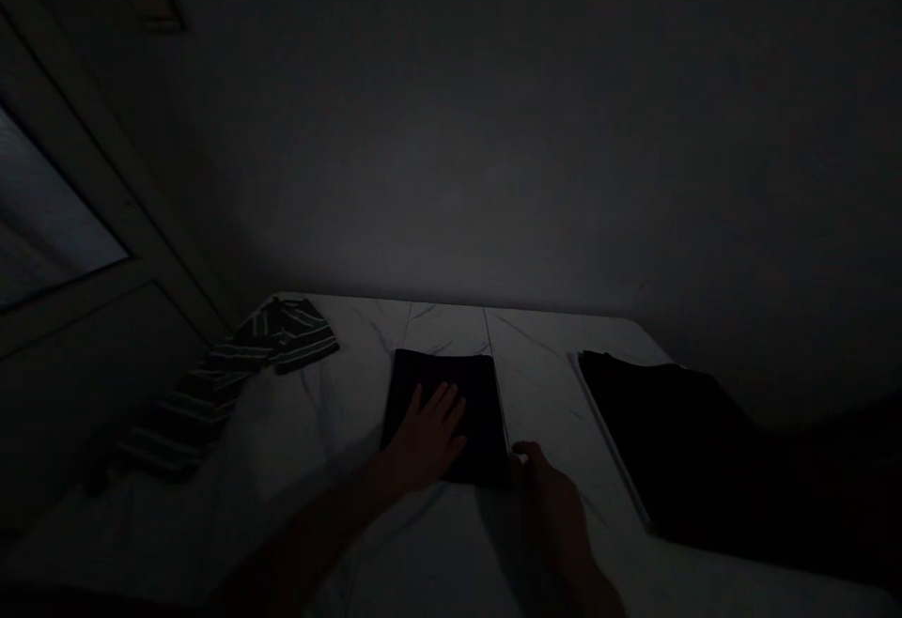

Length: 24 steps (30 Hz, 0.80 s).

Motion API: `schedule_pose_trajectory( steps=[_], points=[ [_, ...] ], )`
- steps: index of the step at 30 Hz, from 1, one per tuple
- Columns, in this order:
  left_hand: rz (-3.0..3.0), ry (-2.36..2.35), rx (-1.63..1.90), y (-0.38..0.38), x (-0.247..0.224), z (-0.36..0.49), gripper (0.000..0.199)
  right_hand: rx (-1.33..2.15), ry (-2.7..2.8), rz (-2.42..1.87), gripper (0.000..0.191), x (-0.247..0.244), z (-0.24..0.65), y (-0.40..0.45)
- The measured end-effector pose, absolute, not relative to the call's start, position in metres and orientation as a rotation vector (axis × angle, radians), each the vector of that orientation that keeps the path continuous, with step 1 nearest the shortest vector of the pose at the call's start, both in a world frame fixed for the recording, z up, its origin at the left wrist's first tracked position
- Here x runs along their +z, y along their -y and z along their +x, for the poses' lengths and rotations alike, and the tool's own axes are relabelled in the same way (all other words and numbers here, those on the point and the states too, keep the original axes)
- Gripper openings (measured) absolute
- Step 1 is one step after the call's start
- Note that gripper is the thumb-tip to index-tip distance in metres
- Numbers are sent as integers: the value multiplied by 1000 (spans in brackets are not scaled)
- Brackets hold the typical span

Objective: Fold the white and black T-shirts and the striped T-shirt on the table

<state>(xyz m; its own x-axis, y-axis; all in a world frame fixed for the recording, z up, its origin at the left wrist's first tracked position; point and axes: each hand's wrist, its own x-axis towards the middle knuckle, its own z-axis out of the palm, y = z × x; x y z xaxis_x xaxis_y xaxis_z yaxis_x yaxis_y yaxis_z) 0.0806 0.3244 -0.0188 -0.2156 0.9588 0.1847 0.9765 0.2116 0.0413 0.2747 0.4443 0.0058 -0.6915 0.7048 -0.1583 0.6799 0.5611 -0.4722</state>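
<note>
A folded black cloth (451,393) lies in the middle of a white, grey-veined surface (437,327). My left hand (427,440) rests flat on its near part, with the fingers spread. My right hand (550,505) is at the cloth's near right corner, fingers curled against the edge; the dim light hides whether they grip it. To the left lies a dark garment with pale stripes (240,374), loosely spread. To the right lies a larger black garment (655,440), apart from both hands.
A grey wall (451,148) rises behind the far edge of the white surface. At the left stands a door or window frame (105,242) with a pale pane. The room is dim, and the lower right is very dark.
</note>
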Motion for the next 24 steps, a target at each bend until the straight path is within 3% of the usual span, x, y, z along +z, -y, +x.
schedule_pose_trajectory(
  steps=[4, 9, 14, 24],
  points=[
    [-1728, 2440, -194, -265, -28, 90, 61, 679, 2824, -542, 40, 10, 220, -437],
    [-1706, 2417, -238, -254, -44, 100, 65, 505, 2944, 168, 45, 0, 111, -435],
    [-1656, 2399, -295, -252, -64, 106, 67, 356, 3110, 211, 54, -13, 51, -450],
    [-1705, 2506, -322, -249, -79, 107, 77, 308, 3100, 194, 66, -32, 37, -454]
  ],
)
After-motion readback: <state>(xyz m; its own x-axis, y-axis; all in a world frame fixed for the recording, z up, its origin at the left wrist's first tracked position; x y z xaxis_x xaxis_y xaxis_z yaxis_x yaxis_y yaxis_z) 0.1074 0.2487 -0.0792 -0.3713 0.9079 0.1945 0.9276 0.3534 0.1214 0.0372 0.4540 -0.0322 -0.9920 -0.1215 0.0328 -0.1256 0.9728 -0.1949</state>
